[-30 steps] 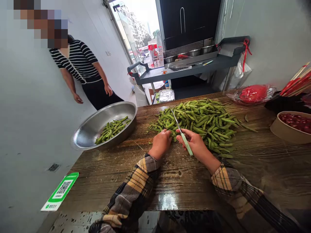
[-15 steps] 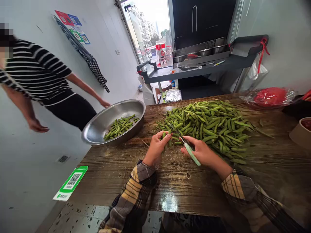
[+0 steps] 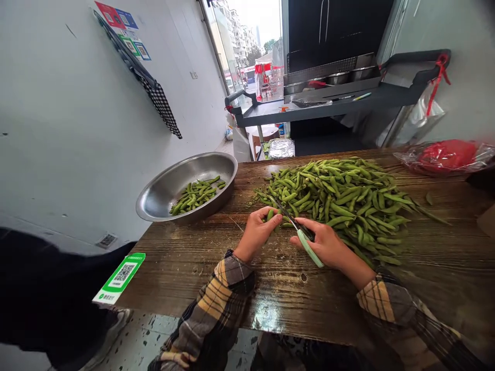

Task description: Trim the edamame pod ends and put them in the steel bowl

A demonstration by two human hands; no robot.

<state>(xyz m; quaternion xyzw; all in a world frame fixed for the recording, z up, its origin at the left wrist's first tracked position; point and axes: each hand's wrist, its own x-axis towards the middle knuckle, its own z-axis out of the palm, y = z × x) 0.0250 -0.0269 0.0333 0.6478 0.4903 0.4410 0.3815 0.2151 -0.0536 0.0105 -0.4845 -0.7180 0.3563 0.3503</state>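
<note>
Between thumb and fingers, my left hand [image 3: 257, 233] pinches a green soybean pod [image 3: 270, 215] over the wooden table. My right hand [image 3: 327, 245] is wrapped round scissors [image 3: 308, 248] with pale green handles. The blades point up and left, close to the pod's tip; whether they touch it I cannot tell. Just beyond both hands lies a large heap of soybean pods [image 3: 340, 196]. On the left of the table a wide steel basin [image 3: 154, 200] sits tilted in view, with a small pile of pods [image 3: 197, 196] inside it.
A person's dark-clothed legs [image 3: 46, 293] stand at the lower left. A green QR-code card [image 3: 120, 277] lies on the table's left corner. Red items in clear plastic [image 3: 444, 156] rest at the far right. Behind the table stands a grey cart [image 3: 266, 114] with metal containers.
The person in the striped top has walked nearer along the left side, so only dark legs show now. My view has shifted slightly; my hands keep nearly the same pose.
</note>
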